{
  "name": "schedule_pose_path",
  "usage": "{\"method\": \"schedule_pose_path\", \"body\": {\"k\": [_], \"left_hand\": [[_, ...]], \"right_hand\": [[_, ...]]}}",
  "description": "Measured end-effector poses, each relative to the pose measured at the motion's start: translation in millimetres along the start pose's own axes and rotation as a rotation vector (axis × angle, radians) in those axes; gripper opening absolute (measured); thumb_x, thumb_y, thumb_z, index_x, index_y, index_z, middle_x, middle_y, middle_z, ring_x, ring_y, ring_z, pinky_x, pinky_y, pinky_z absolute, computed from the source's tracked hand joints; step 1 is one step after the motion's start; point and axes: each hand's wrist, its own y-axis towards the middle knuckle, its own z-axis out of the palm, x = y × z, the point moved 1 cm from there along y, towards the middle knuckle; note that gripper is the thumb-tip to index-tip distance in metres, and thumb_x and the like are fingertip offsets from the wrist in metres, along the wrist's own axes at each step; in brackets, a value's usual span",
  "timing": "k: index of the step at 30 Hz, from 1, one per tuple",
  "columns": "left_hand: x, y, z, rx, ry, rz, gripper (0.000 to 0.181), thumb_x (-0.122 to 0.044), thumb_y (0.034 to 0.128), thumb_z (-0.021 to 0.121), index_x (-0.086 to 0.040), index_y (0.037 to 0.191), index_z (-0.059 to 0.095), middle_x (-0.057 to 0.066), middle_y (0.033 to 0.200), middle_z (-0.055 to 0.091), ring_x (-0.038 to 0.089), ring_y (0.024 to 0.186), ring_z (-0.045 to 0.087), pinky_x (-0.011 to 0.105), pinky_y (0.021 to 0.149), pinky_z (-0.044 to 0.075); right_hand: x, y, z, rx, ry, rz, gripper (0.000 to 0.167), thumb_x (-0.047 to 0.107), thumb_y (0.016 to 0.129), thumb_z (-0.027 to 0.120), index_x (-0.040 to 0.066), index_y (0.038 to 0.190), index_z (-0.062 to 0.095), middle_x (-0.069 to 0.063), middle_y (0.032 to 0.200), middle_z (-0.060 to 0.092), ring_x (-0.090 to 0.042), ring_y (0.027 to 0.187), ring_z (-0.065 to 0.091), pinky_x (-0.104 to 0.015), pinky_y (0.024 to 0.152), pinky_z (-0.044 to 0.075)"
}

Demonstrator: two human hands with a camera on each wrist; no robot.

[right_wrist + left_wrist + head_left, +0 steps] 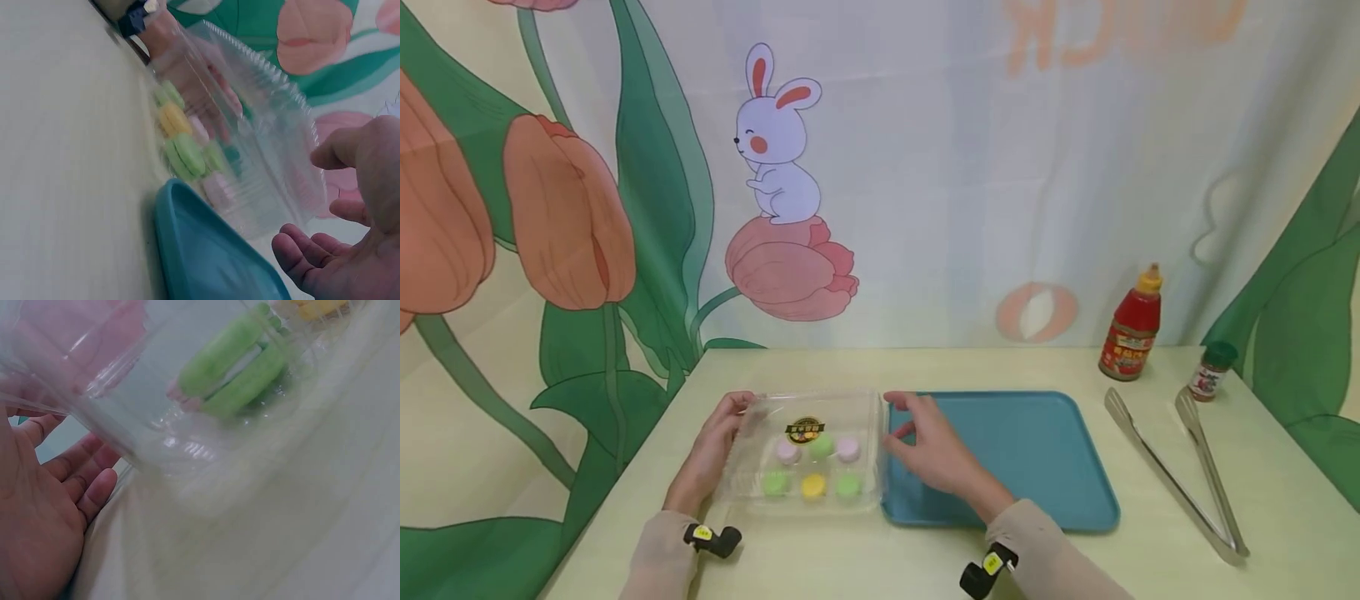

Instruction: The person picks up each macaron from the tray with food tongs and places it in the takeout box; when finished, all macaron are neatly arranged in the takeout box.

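Observation:
A clear plastic box point(865, 417) with a black and gold label lies left of the tray. Inside sit several macarons: green point(777, 482), yellow point(813, 486) and pale pink point(847, 449). At the box's left side is my left hand point(711, 450), its fingers extended along the wall and touching near the far corner. My right hand point(936, 450) hovers over the tray's left part by the box's right edge, thumb and fingers spread. In the right wrist view, a gap shows between the right hand point(350, 231) and the plastic. Whether the lid is fastened, I cannot tell.
A blue tray point(1015, 442) lies right of the box. Metal tongs point(1165, 475) are spread beside it. Farther back stand a red sauce bottle point(1130, 329) with a yellow cap and a small green-capped jar point(1213, 372). A printed curtain hangs behind the table.

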Motion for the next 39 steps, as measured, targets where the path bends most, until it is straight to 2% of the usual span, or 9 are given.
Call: {"method": "schedule_pose_path", "body": {"k": [4, 8, 17, 20, 23, 29, 33, 35, 39], "left_hand": [[-0.4, -0.6, 0.9, -0.001, -0.009, 0.01, 0.035, -0.014, 0.1114, 0.044, -0.01, 0.146, 0.048, 0.004, 0.155, 0.051, 0.018, 0.128, 0.056, 0.025, 0.096, 0.053], [-1.7, -1.1, 0.1, -0.019, 0.028, -0.001, 0.037, -0.015, 0.1119, 0.043, -0.01, 0.148, 0.049, 0.005, 0.161, 0.05, 0.02, 0.137, 0.051, 0.027, 0.104, 0.047], [-2.2, -7.2, -1.9, -0.063, 0.084, -0.05, 0.036, -0.023, 0.1183, 0.044, -0.012, 0.152, 0.049, 0.008, 0.164, 0.049, 0.025, 0.146, 0.045, 0.039, 0.114, 0.041], [-6.2, -16.8, -7.2, -0.066, 0.126, -0.049, 0.038, -0.026, 0.1206, 0.042, -0.011, 0.155, 0.048, 0.013, 0.165, 0.048, 0.029, 0.15, 0.043, 0.045, 0.119, 0.037], [-14.8, -29.5, -12.8, -0.062, 0.15, -0.015, 0.041, -0.031, 0.1217, 0.044, -0.01, 0.157, 0.048, 0.016, 0.163, 0.05, 0.03, 0.148, 0.048, 0.042, 0.118, 0.043], [-28.2, -64.3, -17.0, -0.083, 0.16, 0.13, 0.038, -0.022, 0.1208, 0.048, 0.0, 0.151, 0.053, 0.014, 0.151, 0.056, 0.005, 0.125, 0.065, 0.023, 0.101, 0.057], [-23.0, -90.9, -15.0, -0.068, 0.172, 0.213, 0.033, -0.001, 0.1133, 0.054, 0.006, 0.145, 0.057, 0.012, 0.144, 0.059, 0.0, 0.116, 0.067, 0.018, 0.092, 0.057], [-17.6, -100.5, -13.2, -0.058, 0.186, 0.217, 0.036, 0.003, 0.1099, 0.058, 0.004, 0.146, 0.059, 0.01, 0.137, 0.063, 0.003, 0.111, 0.067, 0.018, 0.089, 0.058], [-9.3, -109.1, -9.8, -0.028, 0.17, 0.215, 0.04, 0.002, 0.111, 0.058, -0.001, 0.151, 0.057, 0.009, 0.104, 0.065, 0.014, 0.088, 0.067, 0.025, 0.077, 0.057]], "right_hand": [[11.5, -17.4, -2.8, 0.105, -0.017, -0.02, 0.069, 0.02, 0.108, 0.075, 0.017, 0.169, 0.043, -0.023, 0.157, 0.042, -0.026, 0.121, 0.068, -0.034, 0.085, 0.06], [13.5, -29.0, 1.6, 0.166, 0.035, -0.005, 0.079, 0.023, 0.106, 0.079, 0.017, 0.172, 0.035, -0.022, 0.158, 0.039, -0.023, 0.118, 0.069, -0.032, 0.088, 0.06], [5.6, -38.8, 14.9, 0.112, 0.098, 0.032, 0.076, 0.023, 0.104, 0.081, 0.01, 0.168, 0.042, -0.022, 0.15, 0.046, -0.019, 0.105, 0.067, -0.03, 0.083, 0.06], [6.1, -40.8, 17.8, 0.096, 0.109, 0.041, 0.074, 0.023, 0.103, 0.081, 0.009, 0.166, 0.045, -0.02, 0.148, 0.048, -0.019, 0.101, 0.065, -0.029, 0.08, 0.058], [6.4, -41.7, 20.1, 0.079, 0.146, 0.051, 0.072, 0.021, 0.104, 0.081, 0.008, 0.165, 0.046, -0.019, 0.147, 0.048, -0.019, 0.097, 0.065, -0.026, 0.079, 0.057], [5.8, -42.8, 24.4, 0.033, 0.225, 0.05, 0.07, 0.015, 0.102, 0.081, 0.006, 0.163, 0.049, -0.019, 0.146, 0.049, -0.018, 0.089, 0.066, -0.022, 0.073, 0.055], [5.1, -44.8, 27.8, 0.009, 0.241, 0.046, 0.068, 0.014, 0.101, 0.08, 0.006, 0.162, 0.052, -0.019, 0.144, 0.05, -0.015, 0.084, 0.067, -0.022, 0.071, 0.054], [4.4, -46.5, 30.0, 0.002, 0.255, 0.047, 0.067, 0.014, 0.101, 0.079, 0.007, 0.162, 0.052, -0.019, 0.144, 0.05, -0.014, 0.079, 0.067, -0.021, 0.07, 0.054], [2.0, -50.5, 36.1, -0.016, 0.275, 0.051, 0.066, 0.013, 0.103, 0.076, 0.007, 0.163, 0.05, -0.018, 0.144, 0.048, -0.012, 0.072, 0.066, -0.022, 0.067, 0.055]]}}
